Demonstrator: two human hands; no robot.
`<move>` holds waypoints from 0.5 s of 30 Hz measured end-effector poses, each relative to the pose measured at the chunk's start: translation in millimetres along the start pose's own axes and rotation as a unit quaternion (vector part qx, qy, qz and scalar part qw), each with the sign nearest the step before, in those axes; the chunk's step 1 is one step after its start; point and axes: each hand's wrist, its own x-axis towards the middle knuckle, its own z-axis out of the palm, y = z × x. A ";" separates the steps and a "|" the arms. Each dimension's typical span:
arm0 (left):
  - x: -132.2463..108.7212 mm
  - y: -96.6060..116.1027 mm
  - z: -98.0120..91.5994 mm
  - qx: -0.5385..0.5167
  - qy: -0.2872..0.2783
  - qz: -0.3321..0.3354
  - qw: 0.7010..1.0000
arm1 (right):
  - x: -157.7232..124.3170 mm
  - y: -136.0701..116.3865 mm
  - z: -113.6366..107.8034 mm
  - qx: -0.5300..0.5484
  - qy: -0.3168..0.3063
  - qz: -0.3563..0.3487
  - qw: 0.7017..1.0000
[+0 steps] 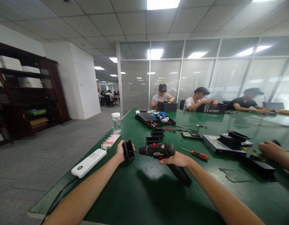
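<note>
My left hand (121, 151) grips a small black plastic part (128, 150) and holds it upright above the green table (139, 193). My right hand (176, 159) holds a black electric screwdriver (158, 150) with a red switch. Its tip points left at the black part, almost touching it. Its dark handle (180, 174) hangs down below my hand.
A white power bank (88, 162) with a cable lies at the table's left edge. A red-handled screwdriver (195, 153), small black trays (156, 136), circuit boards and black device cases (225, 142) lie ahead. A water bottle (116, 122) stands left. Another person's hand (272, 150) rests at right; three people sit opposite.
</note>
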 end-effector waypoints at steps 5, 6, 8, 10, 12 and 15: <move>0.6 -0.7 -1.1 0.000 -0.007 0.003 1.000 | -0.2 -2.9 -0.3 0.006 -0.008 -0.002 1.000; 0.2 -0.6 -0.3 -0.001 -0.005 0.004 1.000 | -0.2 -3.4 -0.4 0.006 -0.007 0.000 1.000; -1.4 0.0 2.3 -0.008 0.007 0.000 1.000 | -0.4 -4.4 -0.4 0.008 -0.006 0.002 1.000; -3.2 0.9 5.3 -0.016 0.024 -0.008 1.000 | -0.5 -5.1 -0.2 0.010 -0.008 0.001 1.000; -4.5 1.7 7.3 -0.021 0.036 -0.013 0.999 | -0.5 -5.2 0.0 0.012 -0.007 -0.001 1.000; -4.6 2.0 6.9 -0.015 0.028 -0.009 0.999 | -0.3 -4.3 -0.1 0.014 -0.006 0.000 1.000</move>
